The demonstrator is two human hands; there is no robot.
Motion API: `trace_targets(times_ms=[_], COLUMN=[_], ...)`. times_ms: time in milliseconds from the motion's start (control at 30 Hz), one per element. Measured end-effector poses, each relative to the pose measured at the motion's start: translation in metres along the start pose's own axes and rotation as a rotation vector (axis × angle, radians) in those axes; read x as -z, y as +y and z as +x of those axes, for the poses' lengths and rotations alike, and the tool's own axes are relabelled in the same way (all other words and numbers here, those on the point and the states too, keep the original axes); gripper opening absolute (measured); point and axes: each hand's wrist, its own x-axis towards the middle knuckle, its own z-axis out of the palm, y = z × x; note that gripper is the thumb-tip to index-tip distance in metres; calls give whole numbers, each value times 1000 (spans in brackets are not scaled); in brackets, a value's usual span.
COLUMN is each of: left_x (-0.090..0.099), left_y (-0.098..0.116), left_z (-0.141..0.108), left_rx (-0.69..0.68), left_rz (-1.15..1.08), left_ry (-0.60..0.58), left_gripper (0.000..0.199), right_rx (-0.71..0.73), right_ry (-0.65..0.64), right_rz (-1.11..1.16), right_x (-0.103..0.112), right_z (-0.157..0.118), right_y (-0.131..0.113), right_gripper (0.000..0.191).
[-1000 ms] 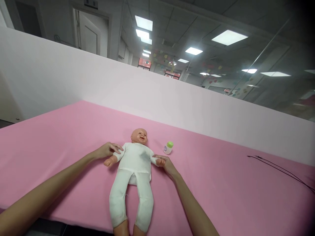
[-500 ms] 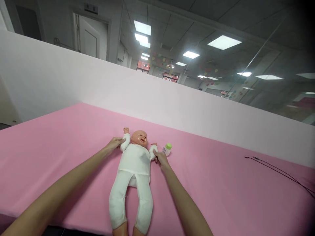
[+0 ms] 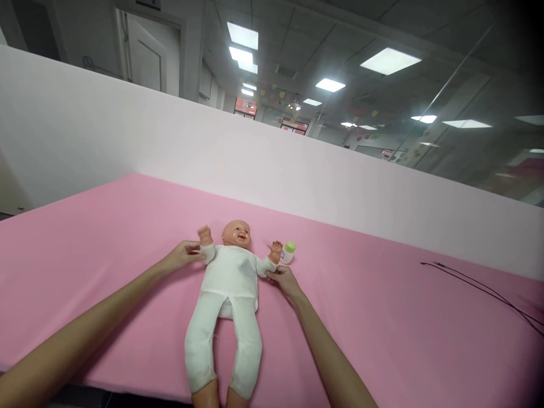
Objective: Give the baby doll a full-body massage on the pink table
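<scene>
Stretching right across my view, the pale partition [image 3: 297,175] stands behind a broad pink padded table [image 3: 361,306], and on that table lies the doll [image 3: 232,275]. It is on its back in a white top and trousers, head toward the partition, legs toward the person, feet running out of sight below. A trunk lying that flat makes a good base; I'd leave its weight on the padding and handle only the limbs.

Well off to the right a thin dark cable [image 3: 471,277] rests on the pink cover, clear of the elbows.

Now the hands. The left hand [image 3: 186,255] has thumb and fingers closed narrowly on the doll's right sleeve, near the wrist. The right hand [image 3: 284,279] holds the doll's left sleeve from beneath, also narrowly; how firmly either one presses, I cannot tell. Both doll arms are bent out to the sides, palms up. Doing this well, I'd judge, takes a light, matched hold on each forearm, guiding from the joint rather than tugging the cloth.

Smallest, the little green-capped bottle [image 3: 288,253] sits just beside the doll's left hand, close enough that I'd watch for a knock.
</scene>
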Motion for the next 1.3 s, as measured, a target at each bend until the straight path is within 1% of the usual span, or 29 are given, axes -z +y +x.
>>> trace_targets(times_ms=[100, 167, 200, 267, 367, 467, 533, 633, 700, 767, 867, 933, 1067, 1167, 1233, 1300], left_x=[5, 6, 6, 4, -4, -15, -22, -31, -32, -30, -23, -18, -11, -6, -4, -4], left_y=[2, 1, 1, 1, 3, 2, -1, -8, -10, -7, 1, 7, 11, 11, 12, 13], left_z=[-14, -18, -18, -15, -2, 20, 35, 52, 56, 51, 31, 14, -16, -27, -32, -36], left_rx=[-40, -50, -51, -61, -58, -20, 62, 197, 212, 187, 58, -33, -146, -189, -194, -215], left_rz=[152, 185, 180, 139, 51, -42, -62, -30, -21, -34, -16, 77, 241, 336, 394, 444], left_ry=[-133, -169, -164, -119, 38, 175, 242, 300, 285, 257, 200, 157, 31, -36, -37, -21], left_gripper=[23, 18, 19, 25, 38, 48, 55, 62, 63, 60, 54, 48, 31, 21, 22, 27], right_rx=[41, 64, 72, 79, 57, 33, 18, -24, -32, -19, 7, 19, 84, 124, 122, 105], right_ry=[-79, -115, -130, -133, -18, 63, 84, 104, 89, 58, 13, -24, -123, -117, -100, -82], right_rz=[-77, -106, -109, -117, -118, -100, -93, -89, -88, -82, -68, -84, -165, -171, -166, -163], right_x=[2, 1, 1, -1, -6, -11, -14, -15, -13, -9, -4, -1, 3, 3, 1, -3], right_z=[-8, -11, -11, -10, -4, 9, 19, 28, 29, 24, 11, 2, -11, -15, -18, -22], right_y=[-1, -1, -1, -2, -3, -3, -2, 0, 0, -1, -2, -1, 2, 4, 3, 1], right_gripper=[37, 34, 34, 34, 30, 40, 47, 52, 52, 51, 47, 44, 37, 32, 29, 33])
